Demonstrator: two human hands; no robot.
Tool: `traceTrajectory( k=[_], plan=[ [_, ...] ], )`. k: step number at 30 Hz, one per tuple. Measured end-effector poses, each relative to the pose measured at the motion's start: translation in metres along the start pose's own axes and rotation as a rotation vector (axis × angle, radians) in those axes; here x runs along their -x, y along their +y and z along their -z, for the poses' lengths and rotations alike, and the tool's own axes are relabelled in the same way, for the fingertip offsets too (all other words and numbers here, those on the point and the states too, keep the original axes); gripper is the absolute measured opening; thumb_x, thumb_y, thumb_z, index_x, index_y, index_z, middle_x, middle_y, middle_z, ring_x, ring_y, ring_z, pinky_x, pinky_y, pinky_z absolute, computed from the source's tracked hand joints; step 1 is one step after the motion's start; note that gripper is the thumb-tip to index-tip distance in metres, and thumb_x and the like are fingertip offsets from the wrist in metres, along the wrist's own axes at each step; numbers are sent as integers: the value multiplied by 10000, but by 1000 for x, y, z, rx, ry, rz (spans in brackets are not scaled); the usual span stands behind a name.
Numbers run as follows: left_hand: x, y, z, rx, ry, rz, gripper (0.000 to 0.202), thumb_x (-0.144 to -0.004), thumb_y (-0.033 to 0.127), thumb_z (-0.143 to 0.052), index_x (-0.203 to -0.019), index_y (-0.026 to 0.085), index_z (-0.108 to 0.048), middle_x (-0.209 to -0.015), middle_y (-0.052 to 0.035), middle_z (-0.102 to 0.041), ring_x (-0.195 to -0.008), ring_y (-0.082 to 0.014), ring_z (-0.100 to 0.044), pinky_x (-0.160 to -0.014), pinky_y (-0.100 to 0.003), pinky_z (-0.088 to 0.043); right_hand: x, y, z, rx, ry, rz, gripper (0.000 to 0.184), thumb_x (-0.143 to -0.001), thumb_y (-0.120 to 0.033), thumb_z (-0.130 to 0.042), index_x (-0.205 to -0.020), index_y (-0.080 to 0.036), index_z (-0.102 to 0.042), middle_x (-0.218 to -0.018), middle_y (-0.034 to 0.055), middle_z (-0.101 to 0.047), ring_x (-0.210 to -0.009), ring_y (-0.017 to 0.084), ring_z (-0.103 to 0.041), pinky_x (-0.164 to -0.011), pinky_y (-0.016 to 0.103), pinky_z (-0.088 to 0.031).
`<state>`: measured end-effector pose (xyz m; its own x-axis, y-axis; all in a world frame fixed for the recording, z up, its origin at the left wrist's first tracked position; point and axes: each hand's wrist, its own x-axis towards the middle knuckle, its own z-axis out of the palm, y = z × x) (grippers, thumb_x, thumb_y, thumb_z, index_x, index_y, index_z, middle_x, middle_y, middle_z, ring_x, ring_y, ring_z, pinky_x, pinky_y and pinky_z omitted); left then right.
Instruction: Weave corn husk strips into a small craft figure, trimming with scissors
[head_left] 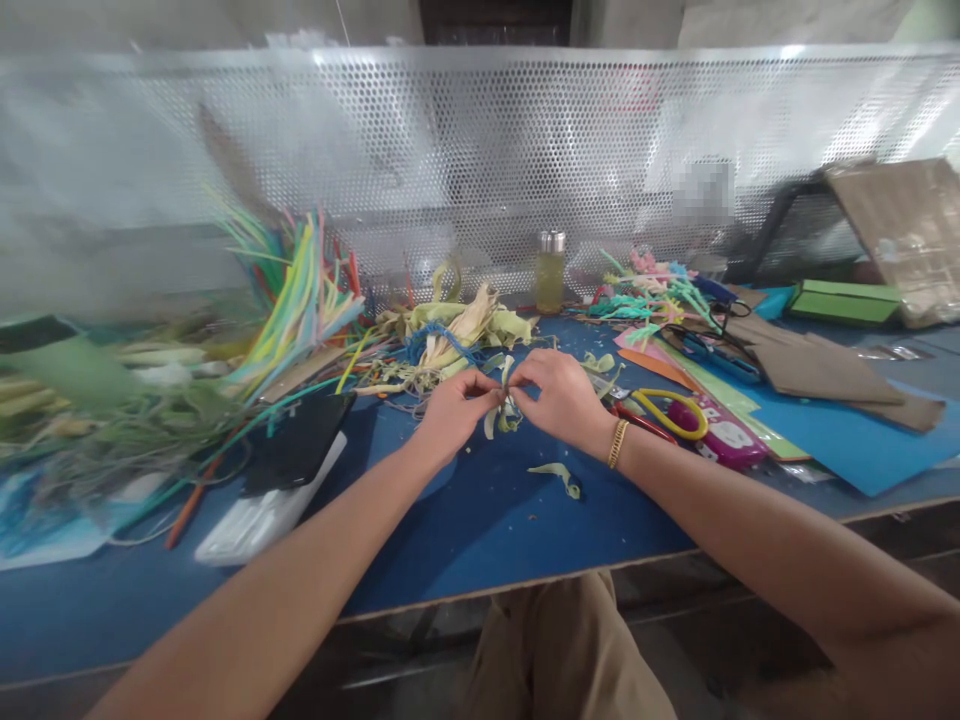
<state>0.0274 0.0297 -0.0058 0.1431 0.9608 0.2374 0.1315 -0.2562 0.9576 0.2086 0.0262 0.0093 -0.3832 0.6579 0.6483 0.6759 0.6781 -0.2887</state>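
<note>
Above the blue tabletop (480, 530), my two hands meet over a small bunch of pale green husk strips (509, 415). My left hand (456, 410) pinches it from the left between thumb and fingers. From the other side, my right hand (561, 395) is closed on the same strips, a gold bracelet on its wrist. Strip ends stick out above and below the fingertips; the exact pinch point is partly hidden. A loose curled husk piece (559, 476) lies on the table just below my right hand. Behind the hands sits a heap of corn husks (457, 335).
Left are colourful pipe cleaners (300, 290), a black phone (296, 440) on a white pack and blurred plant scraps. Right are yellow-handled scissors (671, 412), coloured paper (847, 440) and brown cardboard (817, 365). A glass bottle (550, 275) stands before a perforated metal screen (510, 160).
</note>
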Motion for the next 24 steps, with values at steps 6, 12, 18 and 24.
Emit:
traceTrajectory(
  k=[6, 12, 18, 24],
  plan=[
    [3, 7, -3, 38, 43, 21, 291, -644, 421, -819, -686, 189, -648, -665, -4, -627, -639, -143, -551, -624, -276, -418, 2, -3, -1, 29, -14, -1, 97, -797, -270, -660, -863, -201, -680, -910, 67, -679, -918, 235, -591, -838, 375, -379],
    [1, 3, -1, 34, 31, 21, 271, -634, 383, -822, -711, 184, -654, -678, -5, -633, -644, -140, -550, -636, -278, -420, 2, -5, 1, 155, -9, 44, 123, -853, -288, -625, -795, -204, -693, -836, 62, -672, -875, 232, -579, -834, 393, -341],
    [3, 5, -1, 27, -26, 18, 267, -658, 366, -801, -762, 172, -649, -682, 3, -619, -639, -125, -530, -611, -251, -394, 1, -4, 0, 91, 0, -18, 156, -851, -232, -591, -746, -196, -701, -789, 41, -678, -815, 190, -591, -785, 344, -352],
    [4, 9, -3, 107, -20, 44, 273, -645, 308, -814, -829, 168, -668, -684, 11, -621, -639, -115, -534, -607, -233, -390, -1, -5, 2, 23, 16, -91, 144, -837, -234, -601, -749, -197, -709, -802, 39, -679, -832, 183, -606, -800, 322, -386]
  ],
)
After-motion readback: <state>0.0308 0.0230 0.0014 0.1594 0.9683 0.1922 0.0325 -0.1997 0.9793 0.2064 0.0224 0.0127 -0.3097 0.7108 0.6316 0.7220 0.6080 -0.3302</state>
